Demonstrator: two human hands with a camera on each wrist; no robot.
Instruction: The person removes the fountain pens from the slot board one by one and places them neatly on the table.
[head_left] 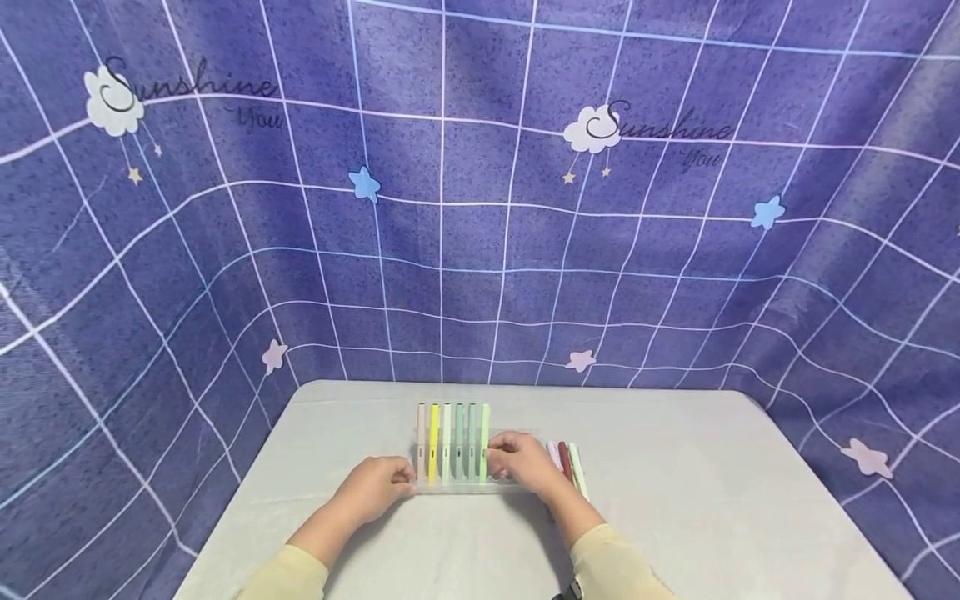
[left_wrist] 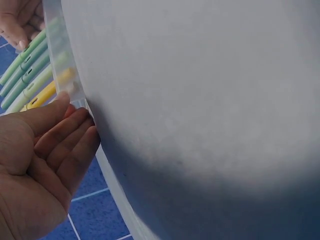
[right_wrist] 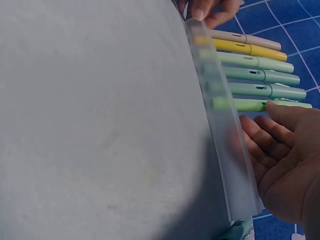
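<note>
Several pens stand in a row in a clear plastic pen holder (head_left: 468,489): a pinkish-beige pen (head_left: 422,433), a yellow pen (head_left: 433,437), a pale green pen (head_left: 447,437), two teal pens (head_left: 459,437) and a light green pen (head_left: 484,425). At the holder's left end, my left hand (head_left: 381,487) grips the corner, thumb on its front face in the left wrist view. My right hand (head_left: 525,460) is at the light green pen (right_wrist: 245,104), thumb on its barrel and the other fingers curled beside it. The holder's right part has no pens standing in it.
To the right of the holder, a pale lilac pen (head_left: 553,452), a dark red pen (head_left: 566,460) and a whitish-green pen (head_left: 577,468) lie on the white table (head_left: 690,483), partly behind my right forearm. A blue-purple gridded cloth (head_left: 480,233) hangs around the back and sides.
</note>
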